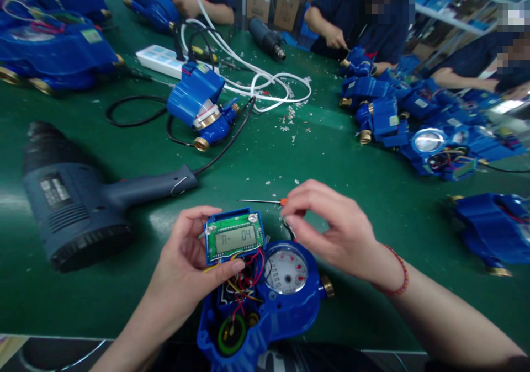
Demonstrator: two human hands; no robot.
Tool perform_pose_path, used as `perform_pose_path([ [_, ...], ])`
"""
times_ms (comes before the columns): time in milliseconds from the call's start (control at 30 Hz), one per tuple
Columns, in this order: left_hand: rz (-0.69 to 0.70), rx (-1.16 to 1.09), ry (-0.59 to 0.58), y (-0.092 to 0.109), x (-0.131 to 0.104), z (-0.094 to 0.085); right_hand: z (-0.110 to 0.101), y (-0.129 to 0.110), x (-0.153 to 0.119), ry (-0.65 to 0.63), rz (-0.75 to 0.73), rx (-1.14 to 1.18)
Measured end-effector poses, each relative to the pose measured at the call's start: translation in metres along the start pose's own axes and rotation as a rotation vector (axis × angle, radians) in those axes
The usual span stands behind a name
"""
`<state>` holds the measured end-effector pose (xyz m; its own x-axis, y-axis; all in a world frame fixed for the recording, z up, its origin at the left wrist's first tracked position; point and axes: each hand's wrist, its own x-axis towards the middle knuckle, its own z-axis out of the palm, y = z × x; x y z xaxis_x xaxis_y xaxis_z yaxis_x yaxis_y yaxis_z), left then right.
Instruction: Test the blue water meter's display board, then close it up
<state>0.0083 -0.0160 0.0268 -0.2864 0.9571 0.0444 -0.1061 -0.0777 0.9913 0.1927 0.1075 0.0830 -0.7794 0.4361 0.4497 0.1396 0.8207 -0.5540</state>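
Observation:
My left hand (186, 256) grips a display module (236, 239), a green circuit board with a small screen in a blue frame, its thumb along the lower edge. Red, yellow and black wires (248, 278) run from it into the open blue water meter (290, 311) just below. The meter has a round dial (286, 268) and a brass fitting (327, 286). Over the dial's far side, my right hand (327, 228) is closed, thumb and finger pinched; what they hold, if anything, is hidden. A screwdriver (260, 201) with an orange handle shows behind those fingers; whether they touch it is unclear.
A heat gun (83, 195) lies at left on the green table (256, 157). Beyond are another blue meter (202, 104), a white power strip (159, 60) and cables. Several more meters (418, 99) cluster at right, where co-workers' hands (333, 35) work.

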Motion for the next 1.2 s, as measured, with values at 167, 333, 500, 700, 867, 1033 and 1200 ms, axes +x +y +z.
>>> perform_pose_path([
  [167, -0.016, -0.019, 0.008, -0.001, 0.001, 0.0, 0.0, 0.013, -0.005, 0.301, 0.18, -0.279],
  [333, 0.008, -0.002, 0.023, -0.002, 0.0, 0.0, 0.006, 0.013, -0.008, 0.145, 0.135, -0.169],
  [500, 0.014, 0.0, 0.017, -0.002, -0.001, -0.001, 0.008, 0.011, -0.009, 0.066, 0.063, -0.115],
  [700, -0.022, -0.009, 0.003, -0.003, -0.003, -0.001, 0.009, 0.012, -0.011, 0.031, 0.056, -0.094],
  [867, -0.015, -0.001, 0.003, -0.002, -0.002, -0.001, 0.011, 0.011, -0.011, 0.009, 0.048, -0.072],
  [1033, 0.02, 0.006, 0.021, -0.004, 0.001, 0.0, 0.013, 0.01, -0.011, -0.011, 0.023, -0.058],
  [1200, 0.033, -0.007, 0.034, -0.004, 0.001, 0.002, 0.016, 0.013, -0.013, 0.006, 0.023, -0.06],
])
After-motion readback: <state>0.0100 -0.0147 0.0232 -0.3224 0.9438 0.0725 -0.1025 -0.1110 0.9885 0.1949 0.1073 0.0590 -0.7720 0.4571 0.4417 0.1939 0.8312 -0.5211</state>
